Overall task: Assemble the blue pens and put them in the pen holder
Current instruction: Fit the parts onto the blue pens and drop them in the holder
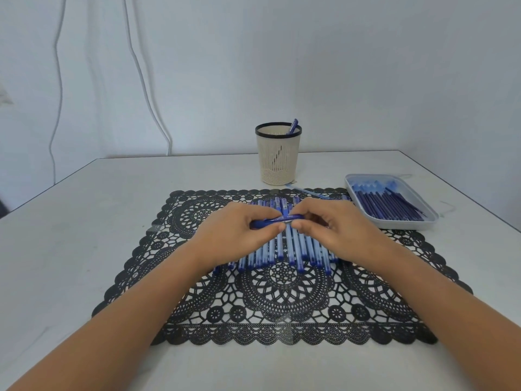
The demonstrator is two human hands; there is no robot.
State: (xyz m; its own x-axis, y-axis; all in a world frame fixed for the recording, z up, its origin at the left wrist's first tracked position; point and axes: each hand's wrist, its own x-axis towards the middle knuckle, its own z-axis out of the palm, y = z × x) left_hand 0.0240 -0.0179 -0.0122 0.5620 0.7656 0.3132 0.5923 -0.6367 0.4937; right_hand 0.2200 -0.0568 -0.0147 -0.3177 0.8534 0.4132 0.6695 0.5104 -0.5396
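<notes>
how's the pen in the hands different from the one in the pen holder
The held pen lies about level, crosswise; the pen in the holder stands tilted, leaning on the rim. The held pen is pinched by the left hand and right hand above the mat; the pen in the holder is touched by neither, its lower part inside the pen holder. Both are dark blue.

— We get soft, cool, even light; the wall (366, 66) and desk (84, 221) read bright.
— We agree. Shadows are faint, just a pale one at the base of the pen holder (278, 153) at 12 o'clock.
— We see the forearms (112, 334) swell toward 7 and 5 o'clock: wide-angle stretching.
— The tray (392, 224) at 2 o'clock looks smeared to us; the mat (282, 292) looks sharper.
</notes>
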